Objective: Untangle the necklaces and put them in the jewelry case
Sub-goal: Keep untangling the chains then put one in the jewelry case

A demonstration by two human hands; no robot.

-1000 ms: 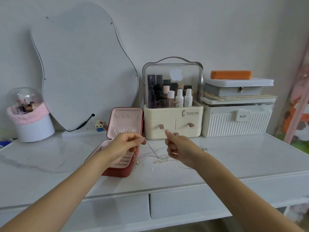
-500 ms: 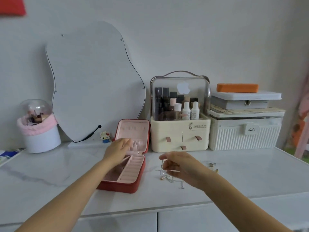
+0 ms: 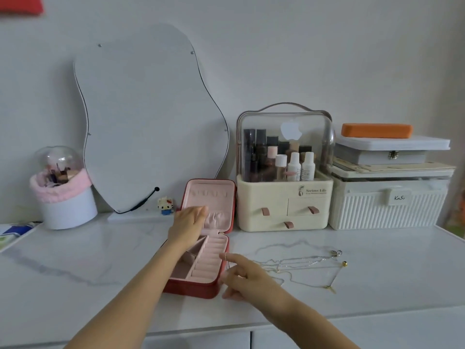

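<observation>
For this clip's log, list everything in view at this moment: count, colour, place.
jewelry case: one, red with pink lining, open, table centre.
necklaces: a few thin silver and gold chains, exact count unclear, on the table right of the case.
mirror: one, wavy outline, leaning on the wall.
cosmetics organizer: one, cream with clear lid, behind the necklaces.
storage box: one, white ribbed, far right.
grey box: one, on the storage box.
orange case: one, on the grey box.
brush holder: one, white with pink trim, far left.
cat figurine: one, by the mirror.
table: white marble.
left hand: over the case.
right hand: pinching a chain beside the case.
</observation>
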